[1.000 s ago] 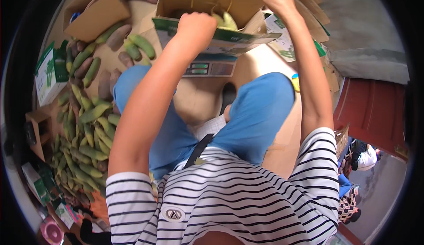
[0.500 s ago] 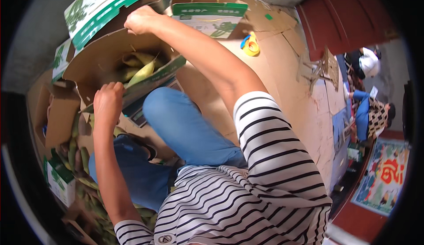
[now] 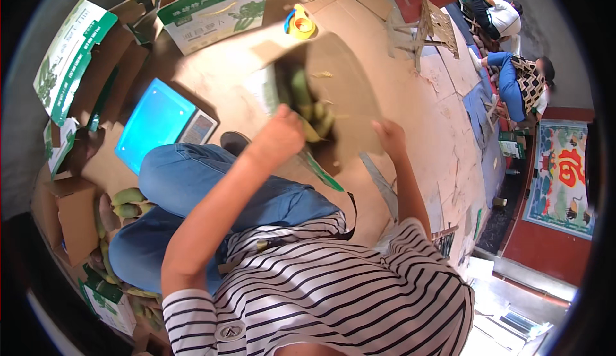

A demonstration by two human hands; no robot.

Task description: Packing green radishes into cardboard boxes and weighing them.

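A cardboard box (image 3: 353,93), smeared by motion, is gripped between my two hands in front of my knees. Its near wall is in my left hand (image 3: 280,136), fingers wrapped round the edge. My right hand (image 3: 390,139) has closed on the box's right edge. Inside lie several long, plump yellow-green vegetables (image 3: 311,109). To the left of the box a scale (image 3: 154,125) with a shiny blue top rests on the floor, just beyond my bent knee.
A green-and-white carton (image 3: 215,12) stands at the far side, near a yellow tape dispenser (image 3: 300,23). Further cartons (image 3: 74,57) line the left. Loose vegetables (image 3: 128,202) lie beside my legs. Two people (image 3: 516,89) sit at the far right, past a wooden stool (image 3: 436,35).
The box with its vegetables has moved rightward in my hands, from above the scale to the floor area at its right. The blue scale top has come into sight.
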